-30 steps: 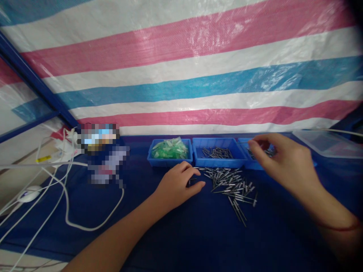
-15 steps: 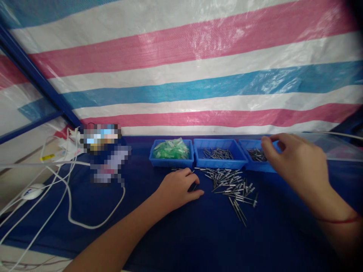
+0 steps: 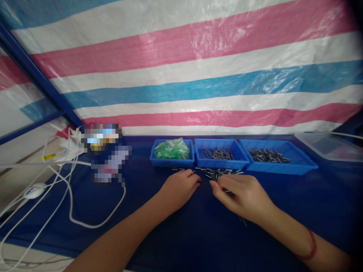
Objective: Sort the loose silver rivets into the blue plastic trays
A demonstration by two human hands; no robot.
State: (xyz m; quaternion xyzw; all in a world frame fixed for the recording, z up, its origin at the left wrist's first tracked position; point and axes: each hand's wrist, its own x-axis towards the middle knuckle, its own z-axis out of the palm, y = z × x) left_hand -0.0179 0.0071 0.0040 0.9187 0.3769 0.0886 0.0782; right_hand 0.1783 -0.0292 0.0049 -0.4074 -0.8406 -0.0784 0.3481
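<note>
Though middle tray (image 3: 222, 164) and right tray (image 3: 280, 167) hold metal pins (image 3: 219, 154), a loose pile (image 3: 208, 173) is left on the table (image 3: 181, 245); left hand (image 3: 181, 190) curled near it, right hand (image 3: 246, 194) half-curled over it, can't tell either grip.

A bare stretch of blue table (image 3: 198, 234) lies open between the two forearms, narrowing to a slim gap where the left hand (image 3: 181, 189) and right hand (image 3: 242, 194) come near each other. Loose metal rods (image 3: 218, 173) clutter the surface around the right hand. Beyond, three blue trays (image 3: 222, 163) stand side by side, barring the way at table level but open from above, with a striped sheet (image 3: 198, 71) walling off the back. White cables (image 3: 93, 227) obstruct the left side.
</note>
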